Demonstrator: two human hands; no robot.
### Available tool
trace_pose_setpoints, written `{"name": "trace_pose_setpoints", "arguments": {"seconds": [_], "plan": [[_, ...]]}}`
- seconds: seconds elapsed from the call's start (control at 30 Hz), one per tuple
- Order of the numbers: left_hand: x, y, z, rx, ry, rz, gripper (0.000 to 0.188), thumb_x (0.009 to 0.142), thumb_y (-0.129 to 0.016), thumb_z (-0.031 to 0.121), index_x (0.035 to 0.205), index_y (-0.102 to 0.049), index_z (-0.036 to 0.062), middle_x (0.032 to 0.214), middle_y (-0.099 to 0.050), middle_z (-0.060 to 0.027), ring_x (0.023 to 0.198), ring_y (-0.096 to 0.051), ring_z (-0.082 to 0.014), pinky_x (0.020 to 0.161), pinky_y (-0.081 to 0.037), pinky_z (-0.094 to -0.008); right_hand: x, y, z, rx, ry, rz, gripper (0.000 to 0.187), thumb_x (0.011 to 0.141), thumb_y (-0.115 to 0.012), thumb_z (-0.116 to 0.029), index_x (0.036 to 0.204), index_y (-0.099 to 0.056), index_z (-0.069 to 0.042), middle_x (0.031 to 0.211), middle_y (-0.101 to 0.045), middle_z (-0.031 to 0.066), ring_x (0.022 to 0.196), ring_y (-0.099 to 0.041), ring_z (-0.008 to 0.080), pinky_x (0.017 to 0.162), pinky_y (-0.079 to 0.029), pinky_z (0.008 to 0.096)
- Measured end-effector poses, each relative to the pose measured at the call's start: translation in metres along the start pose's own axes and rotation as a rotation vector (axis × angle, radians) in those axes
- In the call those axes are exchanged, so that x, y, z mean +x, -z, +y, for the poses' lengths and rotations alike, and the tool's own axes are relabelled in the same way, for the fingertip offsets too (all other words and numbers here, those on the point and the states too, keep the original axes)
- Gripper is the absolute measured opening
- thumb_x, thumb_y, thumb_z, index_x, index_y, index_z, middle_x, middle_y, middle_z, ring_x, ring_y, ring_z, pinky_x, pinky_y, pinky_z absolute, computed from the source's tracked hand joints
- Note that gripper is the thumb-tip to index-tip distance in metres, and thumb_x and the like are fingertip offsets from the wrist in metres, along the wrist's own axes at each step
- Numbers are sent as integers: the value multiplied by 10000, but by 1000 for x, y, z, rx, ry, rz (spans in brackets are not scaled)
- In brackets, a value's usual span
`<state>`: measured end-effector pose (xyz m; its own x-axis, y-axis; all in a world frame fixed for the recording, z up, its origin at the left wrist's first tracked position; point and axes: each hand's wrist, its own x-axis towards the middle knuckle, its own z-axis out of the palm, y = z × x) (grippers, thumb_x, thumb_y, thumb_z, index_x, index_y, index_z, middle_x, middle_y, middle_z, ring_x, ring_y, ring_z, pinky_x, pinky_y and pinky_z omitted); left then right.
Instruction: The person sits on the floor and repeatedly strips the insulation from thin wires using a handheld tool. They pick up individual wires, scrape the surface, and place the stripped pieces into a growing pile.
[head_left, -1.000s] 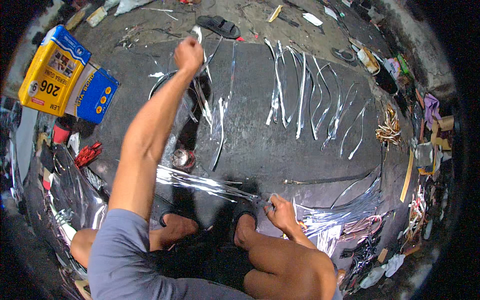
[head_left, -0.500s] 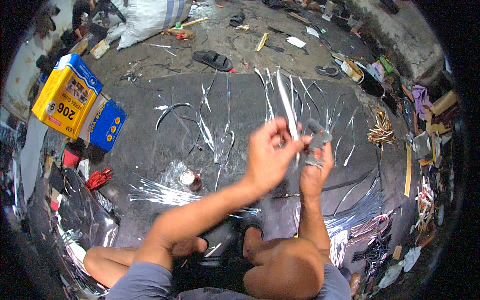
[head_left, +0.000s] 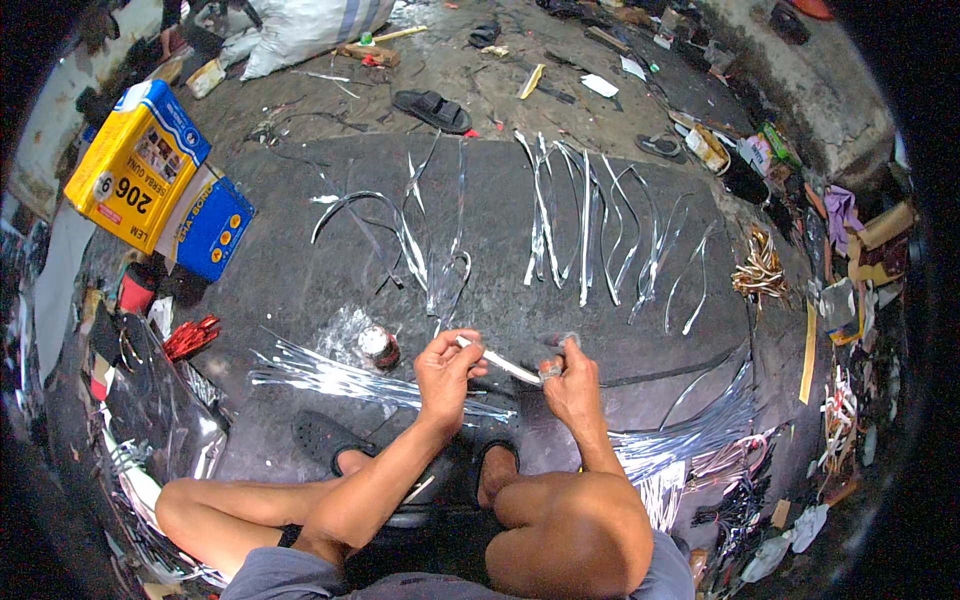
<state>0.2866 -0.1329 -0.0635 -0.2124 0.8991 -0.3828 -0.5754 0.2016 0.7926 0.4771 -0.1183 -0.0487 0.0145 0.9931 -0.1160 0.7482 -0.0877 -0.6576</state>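
A lane of dark-grey mat [head_left: 495, 240] lies open between the curled silvery strips [head_left: 412, 255] and the row of long shiny strips [head_left: 586, 240]. A flat whitish strip [head_left: 510, 367] bars the gap from left hand [head_left: 445, 380] to right hand [head_left: 574, 388]; a round white-topped tin [head_left: 379, 348] blocks leftward passage, a fanned silver-grey strand sheaf [head_left: 690, 437] rightward.

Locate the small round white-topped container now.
In the head view, the container sits left of centre on the dark mat, just beyond the bundle of silvery strips and left of the left hand.
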Motion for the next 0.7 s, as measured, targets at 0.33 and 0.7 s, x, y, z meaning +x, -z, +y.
{"name": "trace_pose_setpoints", "arguments": {"seconds": [0.33, 0.7], "plan": [[-8, 2, 20, 123, -127, 16, 158, 844, -708, -9, 1000, -699, -34, 843, -690, -34, 726, -616, -60, 668, -478, -188, 8, -7, -66, 131, 522, -98, 394, 685, -791, -176, 1030, -673, -27, 859, -655, 185, 778, -653, 377, 676, -521, 434], [-6, 35, 37, -107, 25, 58, 172, 892, -678, 69, 1052, -663, 8, 903, -699, -43, 783, -631, -94, 676, -475, -222, 7, -32, -95, 234, 698, -12, 338, 676, -803, -136, 956, -692, 17, 834, -670, 156, 732, -659, 325, 639, -526, 384]]}}
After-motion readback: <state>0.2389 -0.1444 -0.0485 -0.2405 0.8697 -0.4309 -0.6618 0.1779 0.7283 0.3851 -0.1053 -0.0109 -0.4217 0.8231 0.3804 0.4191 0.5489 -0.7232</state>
